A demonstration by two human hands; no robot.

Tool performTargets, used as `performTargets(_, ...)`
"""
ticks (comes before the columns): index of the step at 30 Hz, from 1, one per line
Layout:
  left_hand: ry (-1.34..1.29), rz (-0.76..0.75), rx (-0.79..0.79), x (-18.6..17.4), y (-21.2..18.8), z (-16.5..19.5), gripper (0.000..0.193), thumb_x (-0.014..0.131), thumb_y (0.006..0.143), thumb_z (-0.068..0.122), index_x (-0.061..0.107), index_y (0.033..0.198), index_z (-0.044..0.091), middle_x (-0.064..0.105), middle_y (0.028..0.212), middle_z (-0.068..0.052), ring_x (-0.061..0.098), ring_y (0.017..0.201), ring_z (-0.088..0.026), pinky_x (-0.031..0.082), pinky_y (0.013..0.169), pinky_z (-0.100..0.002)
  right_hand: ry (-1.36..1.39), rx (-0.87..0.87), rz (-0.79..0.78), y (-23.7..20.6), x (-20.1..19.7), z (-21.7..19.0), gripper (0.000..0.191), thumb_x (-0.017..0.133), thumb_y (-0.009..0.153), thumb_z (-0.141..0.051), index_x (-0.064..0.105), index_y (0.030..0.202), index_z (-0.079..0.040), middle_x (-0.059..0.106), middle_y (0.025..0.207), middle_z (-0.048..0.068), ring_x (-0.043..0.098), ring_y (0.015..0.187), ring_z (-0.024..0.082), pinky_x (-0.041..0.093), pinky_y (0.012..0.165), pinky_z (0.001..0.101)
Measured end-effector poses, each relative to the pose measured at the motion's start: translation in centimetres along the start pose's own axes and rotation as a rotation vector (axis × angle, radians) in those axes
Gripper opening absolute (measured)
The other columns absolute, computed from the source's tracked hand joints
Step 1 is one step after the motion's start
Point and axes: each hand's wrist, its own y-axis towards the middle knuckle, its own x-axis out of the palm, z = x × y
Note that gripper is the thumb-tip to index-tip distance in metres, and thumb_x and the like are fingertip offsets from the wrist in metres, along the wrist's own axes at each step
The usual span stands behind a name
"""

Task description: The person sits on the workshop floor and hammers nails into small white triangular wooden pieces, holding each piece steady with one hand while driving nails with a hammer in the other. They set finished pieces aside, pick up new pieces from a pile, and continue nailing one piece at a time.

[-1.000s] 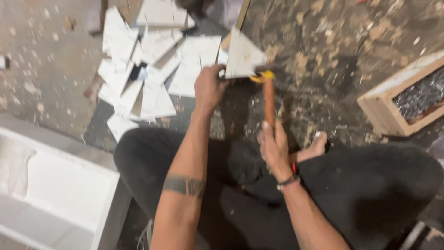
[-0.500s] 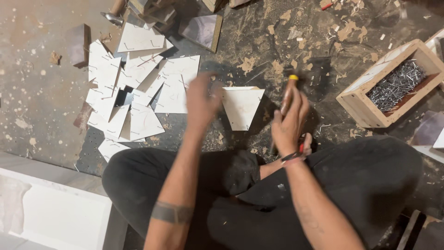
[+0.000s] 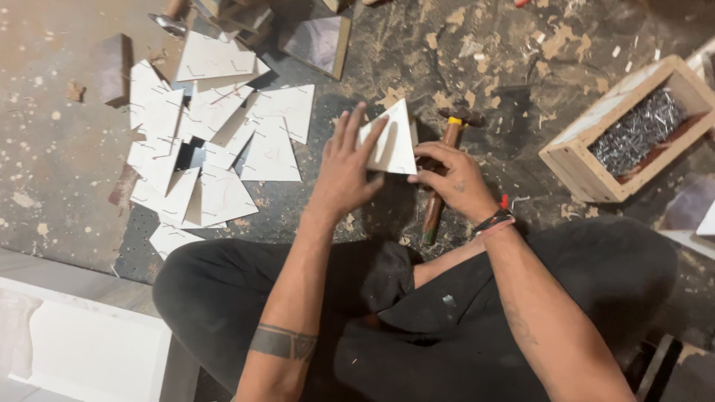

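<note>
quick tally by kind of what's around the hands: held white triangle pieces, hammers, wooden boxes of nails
White triangular piece, held between the left hand and the right hand: 1
Hammer, lying on the floor under the right hand: 1
Wooden box of nails: 1
Total: 3
The pile of white pieces at the left overlaps too much to count.

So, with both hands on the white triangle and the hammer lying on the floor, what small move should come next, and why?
Probably lay the white triangular piece flat and steady it with the left hand. It stands tilted between both hands, and the right hand only pinches its lower corner. The hammer lies just beneath that hand, so freeing it seems sensible.
</note>
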Motion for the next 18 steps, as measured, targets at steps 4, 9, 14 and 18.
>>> performTargets(4,-0.164,0.060,0.048,1.0,0.1,-0.5,0.098,0.087,0.076,0.036,0.034,0.157,0.027,0.029,0.164,-0.015,0.035,0.146,-0.044,0.041,0.113,-0.054,-0.077,-0.145,0.069,-0.3,0.5,-0.3,0.037,0.079,0.087,-0.011,0.069,0.122,-0.004,0.076,0.115,0.012,0.073,0.104,0.021,0.055,0.091,0.0329)
performTargets(9,-0.120,0.103,0.056,1.3,0.3,-0.9,0.089,0.087,0.076,0.032,0.042,0.153,0.028,0.043,0.157,-0.014,0.043,0.139,-0.044,0.047,0.108,-0.052,-0.162,-0.037,0.035,-0.5,1.0,-1.2,0.047,0.083,0.086,-0.027,0.067,0.127,-0.009,0.072,0.090,0.015,0.071,0.080,0.028,0.053,0.072,0.0386)
performTargets(14,-0.165,0.103,0.022,0.8,0.3,-0.8,0.084,0.087,0.077,0.031,0.045,0.150,0.031,0.046,0.155,-0.009,0.045,0.140,-0.040,0.052,0.101,-0.051,-0.296,0.027,0.088,-0.7,1.9,-1.0,0.043,0.082,0.086,-0.035,0.069,0.119,-0.010,0.069,0.079,0.014,0.067,0.065,0.030,0.050,0.063,0.0415)
performTargets(18,-0.163,0.094,0.004,0.6,0.4,-1.0,0.086,0.088,0.072,0.028,0.047,0.147,0.033,0.047,0.153,-0.006,0.045,0.139,-0.037,0.053,0.098,-0.050,-0.323,-0.109,0.154,-0.9,2.7,-0.2,0.040,0.079,0.090,-0.037,0.068,0.116,-0.009,0.073,0.090,0.012,0.070,0.074,0.031,0.051,0.064,0.0417)
